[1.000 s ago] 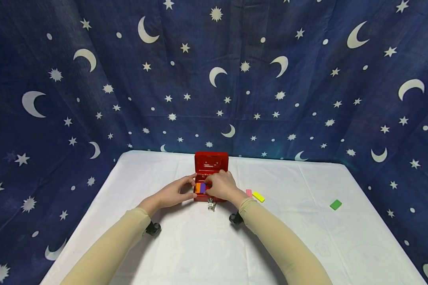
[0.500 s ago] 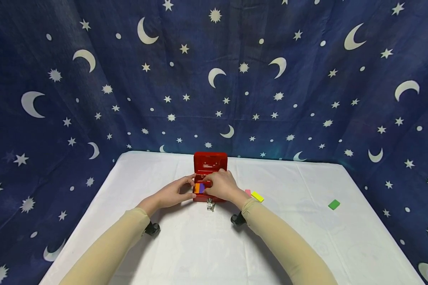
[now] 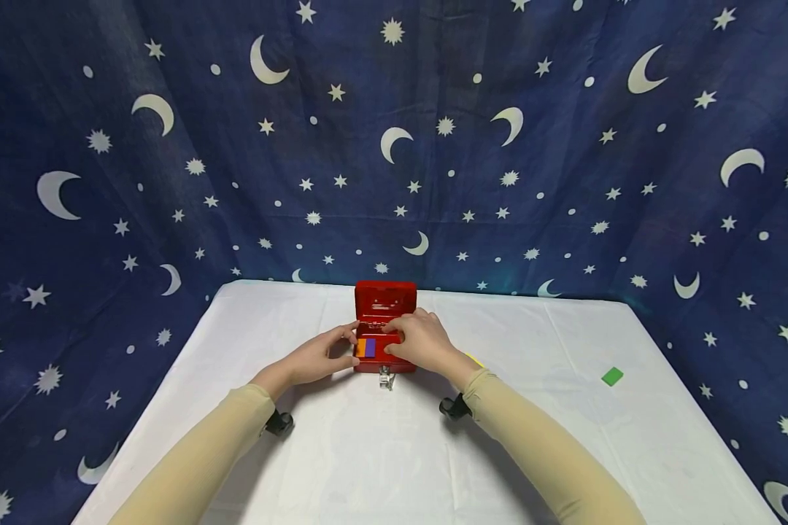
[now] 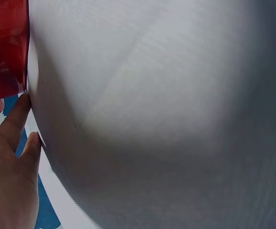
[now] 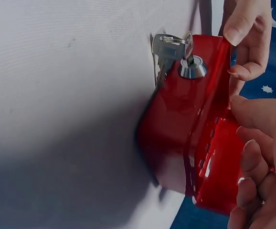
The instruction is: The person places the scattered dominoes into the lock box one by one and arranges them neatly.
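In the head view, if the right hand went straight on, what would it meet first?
Probably the purple block in the open red box, just ahead of the right hand. Depth is hard to judge, though; passing above that block, it might reach the left hand instead.

White cloth-covered table [image 3: 368, 467], dark blue backdrop [image 3: 351, 138], pale moons [image 3: 387, 142], stars [image 3: 445, 126]

head view bright; soft shadows on white cloth [image 3: 368, 452]; left wrist view blurry, dim-edged; glints on red box [image 5: 171, 124]
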The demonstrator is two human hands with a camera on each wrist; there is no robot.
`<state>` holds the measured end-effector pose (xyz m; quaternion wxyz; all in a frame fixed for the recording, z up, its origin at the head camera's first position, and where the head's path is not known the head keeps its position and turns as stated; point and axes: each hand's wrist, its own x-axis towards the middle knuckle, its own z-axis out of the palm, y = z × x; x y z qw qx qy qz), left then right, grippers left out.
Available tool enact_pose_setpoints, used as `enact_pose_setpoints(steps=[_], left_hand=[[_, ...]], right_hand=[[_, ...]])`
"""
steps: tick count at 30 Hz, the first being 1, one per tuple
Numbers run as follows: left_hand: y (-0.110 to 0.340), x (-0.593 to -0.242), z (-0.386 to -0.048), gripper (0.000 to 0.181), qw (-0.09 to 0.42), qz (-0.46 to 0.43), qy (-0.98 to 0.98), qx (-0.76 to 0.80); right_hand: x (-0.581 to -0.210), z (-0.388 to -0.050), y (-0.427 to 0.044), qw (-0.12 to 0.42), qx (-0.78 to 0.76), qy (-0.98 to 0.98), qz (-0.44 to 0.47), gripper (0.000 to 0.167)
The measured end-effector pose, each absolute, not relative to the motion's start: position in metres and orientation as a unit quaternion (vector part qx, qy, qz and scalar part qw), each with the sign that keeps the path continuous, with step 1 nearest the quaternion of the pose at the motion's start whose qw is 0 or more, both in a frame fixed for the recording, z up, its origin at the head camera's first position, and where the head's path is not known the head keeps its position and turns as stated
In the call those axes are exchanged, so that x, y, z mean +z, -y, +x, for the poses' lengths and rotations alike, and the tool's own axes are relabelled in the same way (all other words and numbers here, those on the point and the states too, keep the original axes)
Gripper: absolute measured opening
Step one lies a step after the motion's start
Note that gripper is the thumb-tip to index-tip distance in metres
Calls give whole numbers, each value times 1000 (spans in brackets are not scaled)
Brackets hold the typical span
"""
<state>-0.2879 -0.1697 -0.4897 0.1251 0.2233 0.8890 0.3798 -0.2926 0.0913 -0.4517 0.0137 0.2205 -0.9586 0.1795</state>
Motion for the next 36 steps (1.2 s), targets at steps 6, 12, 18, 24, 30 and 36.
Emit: enact_pose_setpoints(steps=[6,12,18,24,30,36], left_hand=[[170,-492,-289,34,125,222,-888,382],[170,-495,-289,35,123,224,-890,378],[171,-493,-288,34,120,229,-890,376],[172,-492,-289,35,115,237,-890,372],[172,-492,-289,35,114,237,-891,371],[171,-491,-288,36,118,234,-891,371]], right_hand=[[-448,-289,-106,21,186,958,219,36],[-448,-285,-130,24,212,954,209,37],[-449,-279,-162,31,233,952,195,37],[-451,-274,-196,49,249,951,178,37],[-454,-268,-223,48,282,946,155,37],[-458,-259,-244,50,297,943,138,40]])
